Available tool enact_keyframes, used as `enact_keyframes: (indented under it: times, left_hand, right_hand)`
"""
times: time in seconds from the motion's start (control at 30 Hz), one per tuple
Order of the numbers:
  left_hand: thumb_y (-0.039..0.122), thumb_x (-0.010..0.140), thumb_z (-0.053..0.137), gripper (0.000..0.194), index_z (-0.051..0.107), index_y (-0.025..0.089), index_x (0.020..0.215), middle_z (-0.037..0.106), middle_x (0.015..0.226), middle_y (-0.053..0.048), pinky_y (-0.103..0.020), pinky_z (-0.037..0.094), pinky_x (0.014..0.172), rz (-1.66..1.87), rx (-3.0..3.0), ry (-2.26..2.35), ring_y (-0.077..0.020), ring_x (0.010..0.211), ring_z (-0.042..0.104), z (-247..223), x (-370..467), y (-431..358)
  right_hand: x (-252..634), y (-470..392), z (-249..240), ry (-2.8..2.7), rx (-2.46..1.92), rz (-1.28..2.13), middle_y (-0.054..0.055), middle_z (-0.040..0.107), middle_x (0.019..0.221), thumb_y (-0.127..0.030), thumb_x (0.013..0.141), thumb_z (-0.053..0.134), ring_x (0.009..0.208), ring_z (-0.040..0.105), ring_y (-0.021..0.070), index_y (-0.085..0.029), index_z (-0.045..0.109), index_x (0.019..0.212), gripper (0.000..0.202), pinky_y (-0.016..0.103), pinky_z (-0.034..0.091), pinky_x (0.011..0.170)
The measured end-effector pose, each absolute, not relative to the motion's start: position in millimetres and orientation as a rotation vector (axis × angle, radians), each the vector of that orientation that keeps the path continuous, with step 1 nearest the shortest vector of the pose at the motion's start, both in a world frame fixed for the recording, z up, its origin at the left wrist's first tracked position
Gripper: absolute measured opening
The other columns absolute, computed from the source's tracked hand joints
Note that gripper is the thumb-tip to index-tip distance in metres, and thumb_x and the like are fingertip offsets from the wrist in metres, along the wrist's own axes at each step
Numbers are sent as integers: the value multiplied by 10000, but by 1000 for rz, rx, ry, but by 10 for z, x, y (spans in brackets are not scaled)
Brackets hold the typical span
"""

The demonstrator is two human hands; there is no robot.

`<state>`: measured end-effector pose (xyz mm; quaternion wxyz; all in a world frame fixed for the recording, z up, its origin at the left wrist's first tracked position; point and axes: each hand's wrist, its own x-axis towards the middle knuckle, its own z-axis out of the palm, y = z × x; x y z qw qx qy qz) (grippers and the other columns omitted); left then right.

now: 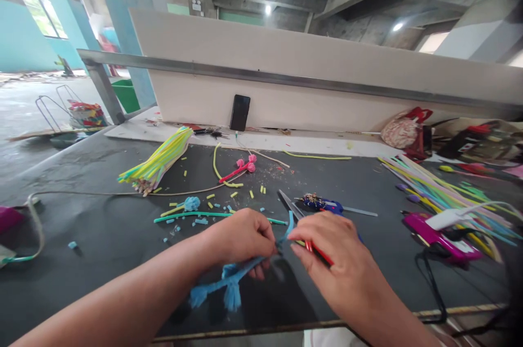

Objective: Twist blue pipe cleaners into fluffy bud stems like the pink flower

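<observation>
A blue fuzzy stem [231,288] hung over the table [122,232], near its front edge.
The left hand [244,235] pinched it in its fingers; the right hand [337,257] curled its fingers around a red handle [322,253]; whether they also pinched the stem, I couldn't tell.

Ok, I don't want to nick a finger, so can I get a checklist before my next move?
1. Blue fuzzy piece gripped: ok, in the left hand.
2. Scissors held: ok, red handle in the right hand.
3. Blade tips clear of the left hand: ok, apart, pointing away.
4. Glue gun well away: not ok, just beyond the right hand.
5. Glue gun cool: cannot tell.
6. Table free of offcuts: not ok, several scattered.
</observation>
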<state>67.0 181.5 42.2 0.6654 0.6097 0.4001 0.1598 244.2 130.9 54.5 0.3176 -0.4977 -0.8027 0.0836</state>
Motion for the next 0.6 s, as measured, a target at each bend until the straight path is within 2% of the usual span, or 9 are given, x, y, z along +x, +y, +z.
enact_keyframes:
  times: [0.03, 0.1, 0.2, 0.27, 0.47, 0.53, 0.6]
  left_hand:
    - [146, 602, 519, 71, 564, 153, 547, 578, 457, 21, -203, 441, 398, 336, 1363, 878, -114, 365, 560, 434, 663, 1821]
    - [132, 597, 524, 67, 569, 149, 550, 581, 451, 24, -185, 423, 385, 298, 1331, 849, -105, 351, 554, 450, 654, 1830]
    - [122, 614, 548, 51, 584, 145, 587, 591, 450, 26, -175, 426, 377, 248, 1259, 788, -110, 357, 569, 456, 633, 1835]
    - [139, 652, 589, 16, 601, 140, 642, 612, 480, 20, -180, 453, 393, 229, 1210, 712, -113, 376, 588, 459, 599, 1841]
    - [288, 772, 635, 194, 636, 94, 762, 678, 647, -68, -242, 540, 520, 258, 1039, 469, -161, 532, 673, 487, 431, 1968]
    - [312, 759, 662, 229, 643, 90, 810, 684, 696, -85, -265, 552, 569, 397, 976, 463, -181, 602, 686, 465, 417, 2033]
    - [270, 726, 706, 209, 638, 102, 831, 675, 711, -68, -250, 547, 602, 582, 922, 496, -162, 633, 678, 419, 458, 2060]
  right_hand:
    - [2456, 1290, 569, -2196, -1200, 110, 39, 687, 909, -120, 762, 577, 906, 574, 240, -244, 657, 849, 172, 381, 368, 830]
    - [2464, 1267, 576, -2313, -1124, 39, 31, 681, 946, -59, 748, 582, 990, 548, 241, -243, 633, 892, 239, 405, 307, 921]
    - [2444, 1265, 524, -2364, -1186, 71, -5, 660, 787, -75, 773, 593, 864, 568, 205, -229, 603, 770, 154, 445, 248, 954]
    - [2430, 1269, 494, -2357, -1191, 73, -15, 646, 745, -101, 803, 579, 788, 565, 182, -225, 594, 758, 133, 460, 233, 949]
    - [2458, 1278, 507, -2172, -1155, -24, -12, 633, 704, -143, 856, 514, 730, 565, 174, -231, 579, 766, 142, 432, 279, 900]
    - [2483, 1297, 503, -1971, -1161, -114, 3, 640, 738, -173, 855, 530, 756, 581, 185, -229, 572, 785, 99, 413, 320, 881]
    - [2491, 1326, 478, -1770, -1186, -239, 22, 640, 759, -184, 842, 551, 768, 586, 197, -219, 564, 785, 68, 398, 364, 845]
